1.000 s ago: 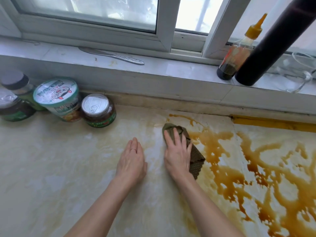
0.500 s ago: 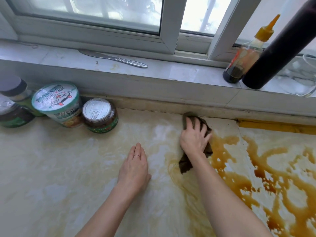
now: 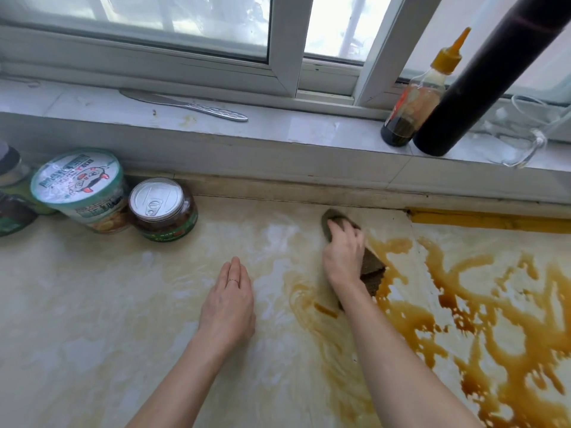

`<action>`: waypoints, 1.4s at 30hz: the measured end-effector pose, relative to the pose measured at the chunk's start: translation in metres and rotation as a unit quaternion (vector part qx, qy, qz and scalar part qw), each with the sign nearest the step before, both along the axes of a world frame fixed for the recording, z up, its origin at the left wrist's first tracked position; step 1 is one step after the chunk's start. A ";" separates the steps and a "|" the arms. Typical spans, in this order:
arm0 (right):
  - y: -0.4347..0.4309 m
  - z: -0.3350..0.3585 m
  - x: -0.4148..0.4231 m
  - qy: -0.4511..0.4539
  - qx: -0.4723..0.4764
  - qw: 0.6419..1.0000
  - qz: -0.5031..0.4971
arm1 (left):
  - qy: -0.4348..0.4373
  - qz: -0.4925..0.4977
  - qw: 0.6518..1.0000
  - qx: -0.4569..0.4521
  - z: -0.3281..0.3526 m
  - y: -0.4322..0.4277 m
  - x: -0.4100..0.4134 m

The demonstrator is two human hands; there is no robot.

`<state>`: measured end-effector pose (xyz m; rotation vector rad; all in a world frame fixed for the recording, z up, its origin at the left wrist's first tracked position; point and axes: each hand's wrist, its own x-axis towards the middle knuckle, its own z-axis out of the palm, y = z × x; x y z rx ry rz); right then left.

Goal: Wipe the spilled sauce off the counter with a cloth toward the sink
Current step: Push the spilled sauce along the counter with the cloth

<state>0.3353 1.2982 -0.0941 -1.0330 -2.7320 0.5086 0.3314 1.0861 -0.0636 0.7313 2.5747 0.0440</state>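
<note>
Rough cloth [image 3: 370, 267] on glossy, marbled counter [image 3: 92, 319]

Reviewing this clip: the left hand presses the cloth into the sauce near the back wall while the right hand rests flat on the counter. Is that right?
Not quite: the hands are swapped. In the head view, the right hand presses the cloth into the sauce near the back wall, while the left hand rests flat on the counter.

One head-worn wide-angle view looks forward and steeply down, close over a counter [image 3: 92, 335]. The window sill [image 3: 278, 128] runs along 12 o'clock. Both forearms enter from 6 o'clock; no second view
</note>
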 end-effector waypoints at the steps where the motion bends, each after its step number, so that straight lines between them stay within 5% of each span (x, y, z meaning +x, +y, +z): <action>1: -0.015 0.004 0.007 0.015 -0.001 1.000 0.009 | 0.001 -0.002 1.000 -0.002 0.000 0.002 0.001; 8: -0.106 -0.018 0.092 -0.024 0.084 0.974 0.208 | -0.019 -0.002 1.000 0.010 0.001 -0.002 -0.003; 12: -0.050 -0.028 0.115 -0.037 0.101 0.985 0.132 | -0.046 0.010 0.999 0.019 0.005 -0.006 -0.004; 16: -0.040 -0.017 0.119 0.059 0.028 0.997 0.051 | -0.040 0.014 0.999 0.014 0.004 -0.004 -0.003; 22: -0.109 -0.030 0.164 0.031 0.081 0.963 0.254 | -0.047 0.011 0.999 0.008 0.000 -0.005 -0.005; 28: -0.041 -0.022 0.168 0.042 0.049 0.994 0.089 | -0.047 0.027 0.998 0.006 0.001 -0.002 0.000; 35: -0.092 -0.024 0.215 0.025 0.079 0.959 0.270 | -0.014 0.011 0.998 0.064 -0.004 0.005 0.026; 42: -0.050 -0.016 0.213 0.055 0.041 0.991 0.111 | 0.002 -0.049 0.993 0.105 -0.015 0.017 0.078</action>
